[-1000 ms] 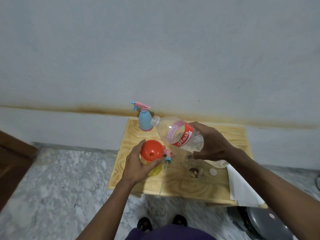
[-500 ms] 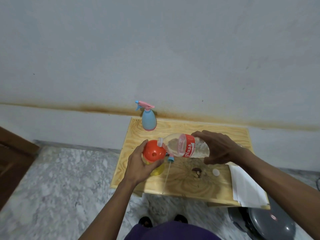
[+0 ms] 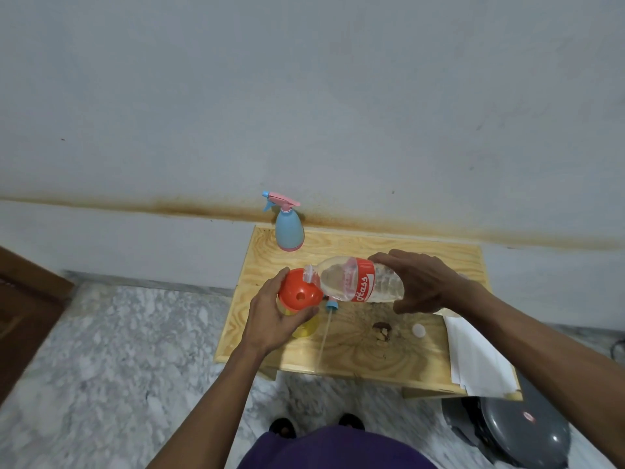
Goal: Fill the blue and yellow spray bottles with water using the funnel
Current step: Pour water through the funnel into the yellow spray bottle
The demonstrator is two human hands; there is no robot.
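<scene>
- The left hand [image 3: 274,318] is wrapped around the yellow spray bottle [image 3: 306,328] at its upper part, just under the orange funnel [image 3: 299,292] that sits in its neck. The bottle stands on the wooden table [image 3: 355,353], near the front left corner.
- The right hand [image 3: 419,282] grips the clear water bottle [image 3: 355,282] around its rear half, fingers over the top. The bottle lies almost level, its mouth over the rim of the funnel.
- I think the water bottle is thin and soft plastic; a hard squeeze would dent it and push the water out in a gush. A hold behind the red label looks right, with a slow tilt.
- The spray bottle looks light and small, so with the funnel on top it can tip easily. A hold near the neck, as now, seems the safest.
- The funnel looks stiff, but only rests in the neck; a knock from the bottle mouth could shift it.
- The blue spray bottle [image 3: 289,231] stands at the back of the table with its pink sprayer head on, well apart from both hands.
- The removed sprayer head with tube [image 3: 329,309] lies just beside the yellow bottle.
</scene>
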